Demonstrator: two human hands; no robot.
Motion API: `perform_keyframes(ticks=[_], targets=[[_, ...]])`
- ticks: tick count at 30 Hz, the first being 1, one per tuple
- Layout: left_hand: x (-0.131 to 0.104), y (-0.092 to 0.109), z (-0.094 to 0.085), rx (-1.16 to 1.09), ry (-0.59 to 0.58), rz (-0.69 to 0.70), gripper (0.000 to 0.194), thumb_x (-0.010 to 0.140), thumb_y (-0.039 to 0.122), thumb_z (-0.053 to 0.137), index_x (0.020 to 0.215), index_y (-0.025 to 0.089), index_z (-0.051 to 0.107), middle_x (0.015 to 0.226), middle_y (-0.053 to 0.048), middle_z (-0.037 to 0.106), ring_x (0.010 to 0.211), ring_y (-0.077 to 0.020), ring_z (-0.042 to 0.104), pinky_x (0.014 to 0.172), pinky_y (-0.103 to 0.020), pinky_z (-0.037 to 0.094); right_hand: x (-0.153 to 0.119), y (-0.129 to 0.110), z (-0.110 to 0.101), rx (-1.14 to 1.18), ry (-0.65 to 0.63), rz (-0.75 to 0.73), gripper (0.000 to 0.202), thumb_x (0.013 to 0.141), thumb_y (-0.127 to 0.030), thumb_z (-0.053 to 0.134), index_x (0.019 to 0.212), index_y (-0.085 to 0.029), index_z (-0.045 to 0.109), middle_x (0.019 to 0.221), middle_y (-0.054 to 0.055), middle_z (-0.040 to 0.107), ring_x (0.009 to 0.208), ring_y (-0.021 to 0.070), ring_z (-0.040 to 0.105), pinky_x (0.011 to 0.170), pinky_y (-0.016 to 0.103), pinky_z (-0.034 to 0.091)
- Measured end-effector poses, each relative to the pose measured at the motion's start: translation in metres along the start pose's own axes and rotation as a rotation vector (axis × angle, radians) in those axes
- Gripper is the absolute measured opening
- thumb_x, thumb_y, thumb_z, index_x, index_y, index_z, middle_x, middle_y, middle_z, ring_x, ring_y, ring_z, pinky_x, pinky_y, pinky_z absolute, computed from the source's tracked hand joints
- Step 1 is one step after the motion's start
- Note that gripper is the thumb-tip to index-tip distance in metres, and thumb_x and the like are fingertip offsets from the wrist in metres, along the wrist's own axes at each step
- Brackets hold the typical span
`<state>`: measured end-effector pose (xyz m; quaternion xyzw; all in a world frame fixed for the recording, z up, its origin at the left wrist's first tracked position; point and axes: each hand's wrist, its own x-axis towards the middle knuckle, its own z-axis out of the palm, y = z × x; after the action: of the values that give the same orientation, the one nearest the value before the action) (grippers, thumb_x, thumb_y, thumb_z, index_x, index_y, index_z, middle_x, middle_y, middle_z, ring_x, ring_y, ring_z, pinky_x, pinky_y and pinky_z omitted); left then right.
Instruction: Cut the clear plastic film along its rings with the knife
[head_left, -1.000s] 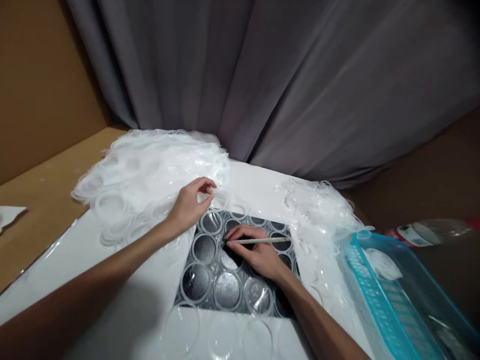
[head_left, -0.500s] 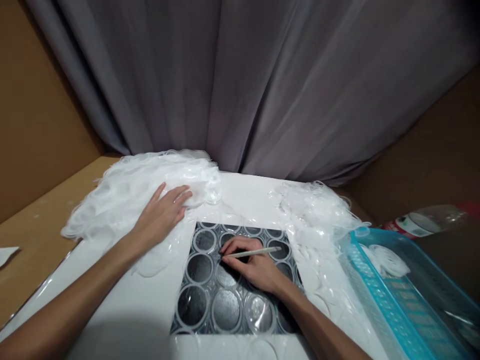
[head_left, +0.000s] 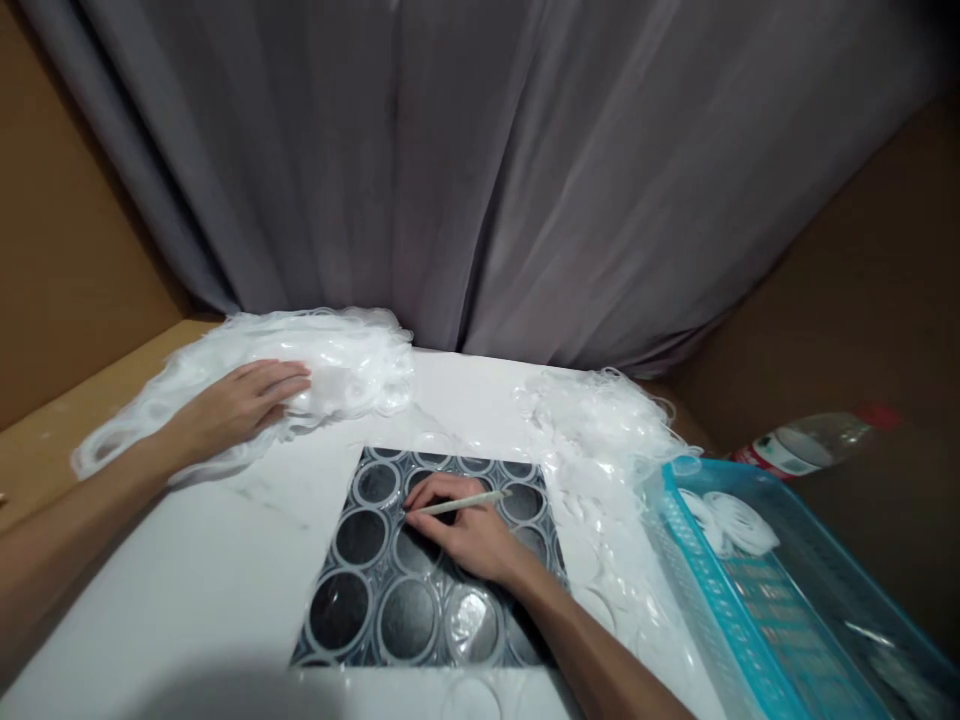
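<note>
My left hand [head_left: 244, 400] lies palm down on a heap of clear-white plastic rings [head_left: 352, 375], fingers stretched out and holding nothing visible. In a pinch, my right hand [head_left: 465, 525] grips a slim, pale pen-like stick [head_left: 469, 501], slanting across the fingers. Its tip is hidden at the fingertips. Below this hand lies a dark square sheet [head_left: 341, 556] patterned with rows of pale-rimmed circles. The hand covers part of its middle, and one circle near the front shines with glare.
A second heap of clear rings [head_left: 600, 415] spreads down the right of the white tabletop [head_left: 217, 580]. At right, a blue plastic basket [head_left: 757, 610] holds bundled white rings [head_left: 739, 525]. A red-capped bottle [head_left: 814, 443] lies behind it. A grey curtain [head_left: 450, 180] hangs at the back.
My left hand has moved left, and the loose rings near it have shifted left into the heap, baring white tabletop. My right hand stays over the sheet with the stick. The view has turned slightly right.
</note>
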<state>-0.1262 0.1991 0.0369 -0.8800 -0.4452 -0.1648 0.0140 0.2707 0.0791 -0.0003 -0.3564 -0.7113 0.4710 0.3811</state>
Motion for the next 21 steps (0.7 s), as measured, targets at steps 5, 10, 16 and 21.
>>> perform_keyframes(ticks=[5, 10, 16, 21], targets=[[-0.002, 0.022, -0.009, 0.053, -0.095, 0.078, 0.048, 0.103, 0.031, 0.054, 0.149, 0.022, 0.064, 0.162, -0.012, 0.06, 0.155, -0.0337, 0.05, 0.134, -0.058, 0.03, -0.001, -0.003, 0.001, -0.004, 0.047, -0.011, 0.011, 0.096, -0.024, 0.08, 0.088, -0.026, 0.075, 0.102, 0.005, 0.08, 0.099, 0.0222, 0.074, 0.095, 0.042, 0.058], [-0.04, 0.116, -0.001, -0.068, -0.013, 0.037, 0.047, 0.106, 0.023, 0.055, 0.152, 0.024, 0.061, 0.16, -0.013, 0.061, 0.149, -0.0323, 0.055, 0.126, -0.057, 0.043, 0.002, -0.011, -0.003, -0.115, 0.14, 0.01, 0.01, 0.096, -0.027, 0.081, 0.088, -0.027, 0.075, 0.091, 0.005, 0.077, 0.085, 0.0223, 0.07, 0.08, 0.04, 0.058], [-0.078, 0.199, 0.035, -0.224, 0.008, 0.22, 0.051, 0.105, 0.017, 0.053, 0.156, 0.015, 0.057, 0.152, -0.016, 0.067, 0.141, -0.0293, 0.063, 0.119, -0.049, 0.053, 0.026, -0.022, 0.004, -0.158, 0.036, 0.08, 0.01, 0.097, -0.027, 0.081, 0.088, -0.025, 0.077, 0.09, 0.004, 0.078, 0.084, 0.0213, 0.072, 0.08, 0.038, 0.058], [-0.086, 0.203, 0.052, -0.137, -0.014, 0.176, 0.053, 0.11, 0.029, 0.054, 0.161, 0.015, 0.054, 0.162, -0.014, 0.061, 0.151, -0.0311, 0.056, 0.127, -0.05, 0.046, 0.045, -0.018, 0.021, -0.158, -0.079, 0.087, 0.012, 0.098, -0.029, 0.081, 0.088, -0.024, 0.077, 0.095, 0.005, 0.079, 0.09, 0.0213, 0.073, 0.085, 0.038, 0.059]])
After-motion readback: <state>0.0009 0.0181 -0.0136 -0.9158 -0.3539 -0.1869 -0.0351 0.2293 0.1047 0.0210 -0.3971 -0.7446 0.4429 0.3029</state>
